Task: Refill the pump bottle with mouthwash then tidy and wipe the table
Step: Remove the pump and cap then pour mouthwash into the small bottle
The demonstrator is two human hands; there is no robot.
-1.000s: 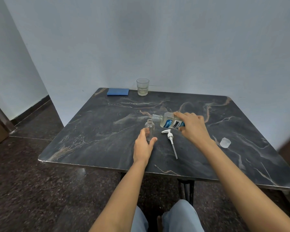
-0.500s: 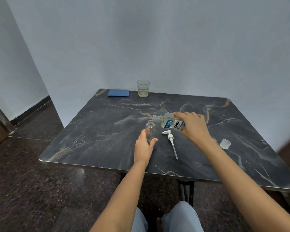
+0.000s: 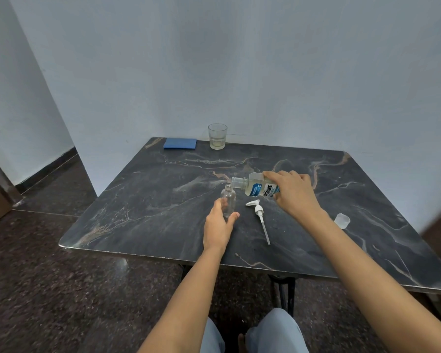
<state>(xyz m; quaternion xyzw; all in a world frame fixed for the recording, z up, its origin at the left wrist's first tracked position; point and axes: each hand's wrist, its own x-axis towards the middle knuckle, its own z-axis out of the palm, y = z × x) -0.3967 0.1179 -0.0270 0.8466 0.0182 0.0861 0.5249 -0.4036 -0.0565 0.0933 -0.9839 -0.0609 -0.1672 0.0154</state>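
A small clear pump bottle [image 3: 228,200] stands upright and uncapped on the dark marble table [image 3: 148,215]. My left hand [image 3: 219,226] wraps around its lower part. My right hand [image 3: 294,193] holds the mouthwash bottle [image 3: 255,187] tipped on its side, its open neck just above and to the right of the small bottle's mouth. The white pump head [image 3: 260,217] with its long tube lies flat on the table between my hands. The mouthwash bottle's clear cap [image 3: 342,220] sits to the right of my right forearm.
A blue folded cloth [image 3: 180,143] lies at the table's far left corner by the wall. A drinking glass [image 3: 217,136] with a little pale liquid stands beside it. The floor drops away to the left; my knees are below the table's near edge.
Both hands and both bottles hold almost the same position. The mouthwash bottle stays tipped over the small bottle's mouth.
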